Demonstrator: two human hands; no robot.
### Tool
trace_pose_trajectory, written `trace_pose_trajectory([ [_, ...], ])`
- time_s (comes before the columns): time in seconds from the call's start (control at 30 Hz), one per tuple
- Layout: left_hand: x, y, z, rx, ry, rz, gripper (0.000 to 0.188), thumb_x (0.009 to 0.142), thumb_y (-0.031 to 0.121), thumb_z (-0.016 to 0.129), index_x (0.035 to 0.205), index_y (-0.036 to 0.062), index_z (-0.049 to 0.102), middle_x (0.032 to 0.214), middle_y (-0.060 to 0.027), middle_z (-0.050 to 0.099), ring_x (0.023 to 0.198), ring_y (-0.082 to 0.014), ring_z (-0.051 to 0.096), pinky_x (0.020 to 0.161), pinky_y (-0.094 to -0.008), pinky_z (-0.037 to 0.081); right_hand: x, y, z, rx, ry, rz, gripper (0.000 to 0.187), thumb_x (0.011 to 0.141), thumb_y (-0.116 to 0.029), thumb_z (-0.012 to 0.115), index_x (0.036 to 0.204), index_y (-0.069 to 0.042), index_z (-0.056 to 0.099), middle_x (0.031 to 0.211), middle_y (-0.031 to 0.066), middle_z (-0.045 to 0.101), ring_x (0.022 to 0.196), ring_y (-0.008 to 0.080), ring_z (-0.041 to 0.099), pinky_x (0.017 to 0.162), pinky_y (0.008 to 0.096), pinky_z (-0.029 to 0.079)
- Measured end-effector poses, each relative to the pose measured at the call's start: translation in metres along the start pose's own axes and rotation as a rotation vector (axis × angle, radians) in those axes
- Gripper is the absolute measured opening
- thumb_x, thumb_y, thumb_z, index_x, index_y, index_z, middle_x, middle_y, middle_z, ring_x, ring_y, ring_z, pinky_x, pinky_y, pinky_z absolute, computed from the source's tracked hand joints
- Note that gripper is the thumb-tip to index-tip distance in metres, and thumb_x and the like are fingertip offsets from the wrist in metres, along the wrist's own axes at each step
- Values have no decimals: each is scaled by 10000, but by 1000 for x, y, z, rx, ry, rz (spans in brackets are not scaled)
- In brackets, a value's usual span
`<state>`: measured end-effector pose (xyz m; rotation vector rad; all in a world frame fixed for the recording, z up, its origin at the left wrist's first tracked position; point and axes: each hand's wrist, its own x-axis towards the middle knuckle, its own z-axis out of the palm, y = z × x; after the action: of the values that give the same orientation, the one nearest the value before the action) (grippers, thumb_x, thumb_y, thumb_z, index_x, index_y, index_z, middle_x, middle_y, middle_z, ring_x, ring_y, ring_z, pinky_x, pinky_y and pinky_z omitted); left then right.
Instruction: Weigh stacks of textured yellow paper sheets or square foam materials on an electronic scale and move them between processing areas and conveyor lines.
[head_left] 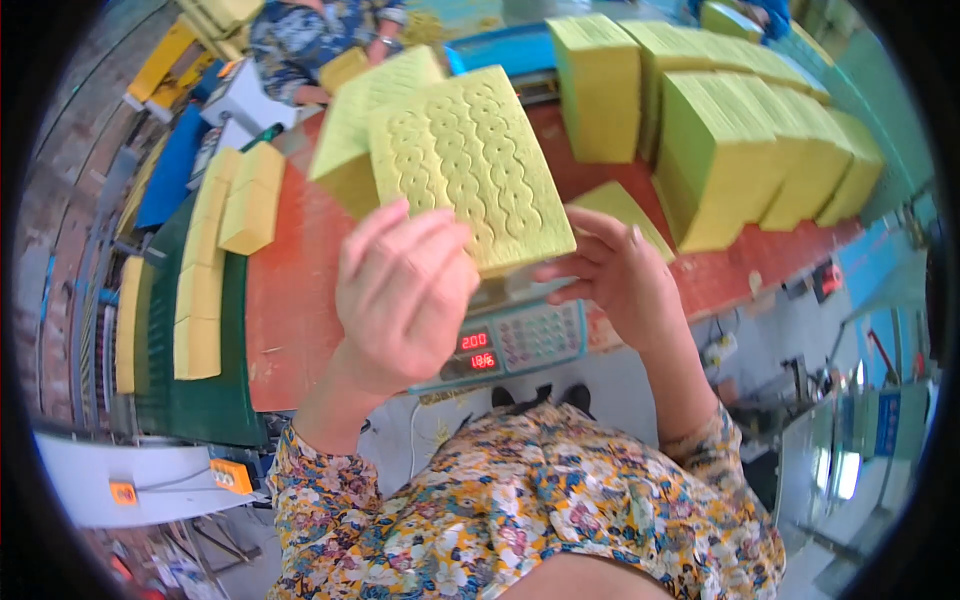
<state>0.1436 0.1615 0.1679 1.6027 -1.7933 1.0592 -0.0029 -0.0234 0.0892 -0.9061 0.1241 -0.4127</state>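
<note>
In front of me, above the counting scale (500,345), is a stack of yellow paper (465,165), its top embossed with rows of linked rings. My left hand (405,290) is closed at its near left corner, fingers bent over the edge; the thumb is hidden. At the near right corner my right hand (625,275) has its fingers spread, with the tips close to the edge; contact is hard to tell. Behind this stack, to the left, stands another embossed yellow stack (375,100). A yellow sheet or thin pile (625,215) lies beyond my right hand.
Several tall yellow paper stacks (720,150) stand at the right of the red table (285,330). Small yellow bundles (200,290) line a dark green belt (225,370) at the left. Across the table is another person's arm (380,45), near a blue tray (500,48).
</note>
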Motion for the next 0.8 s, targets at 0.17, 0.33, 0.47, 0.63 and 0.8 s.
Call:
trace_pose_trajectory([
  [0.17, -21, 47, 42, -85, -274, 52, 107, 851, 105, 629, 909, 19, 604, 1075, -131, 648, 1082, -276, 625, 994, -499, 464, 3, 1, -11, -198, -18, 7, 522, 907, -76, 591, 1396, 29, 439, 1277, 114, 601, 1145, 197, 589, 958, 330, 481],
  [0.33, -42, 62, 50, -192, -319, -190, 363, 898, 270, 663, 1136, 8, 581, 1275, -168, 579, 1195, -314, 563, 1058, -540, 393, 21, -15, -85, -583, 255, -182, 520, 838, 51, 533, 1353, -2, 497, 1196, 70, 615, 1054, 132, 584, 899, 266, 476],
  [0.47, -80, 64, 36, -128, -165, -566, 369, 865, 108, 682, 1197, -16, 579, 1282, -191, 572, 1174, -326, 571, 992, -433, 460, 27, -30, -145, -570, 299, 14, 562, 823, 19, 545, 1380, 27, 475, 1231, 110, 598, 1137, 186, 556, 980, 306, 430],
  [0.63, -110, 82, 15, -26, -85, -896, 348, 875, 33, 638, 1210, -32, 570, 1287, -198, 574, 1137, -333, 588, 962, -385, 476, 33, -25, -172, -523, 236, 172, 572, 821, 7, 542, 1385, 53, 457, 1257, 136, 586, 1164, 205, 547, 1009, 324, 408],
  [0.8, -125, 95, 3, 99, -79, -987, 323, 911, 1, 549, 1231, -41, 561, 1297, -187, 581, 1173, -298, 576, 978, -400, 477, 44, -8, -182, -679, 189, 196, 564, 815, 31, 540, 1374, 58, 465, 1253, 147, 592, 1154, 212, 555, 998, 314, 419],
])
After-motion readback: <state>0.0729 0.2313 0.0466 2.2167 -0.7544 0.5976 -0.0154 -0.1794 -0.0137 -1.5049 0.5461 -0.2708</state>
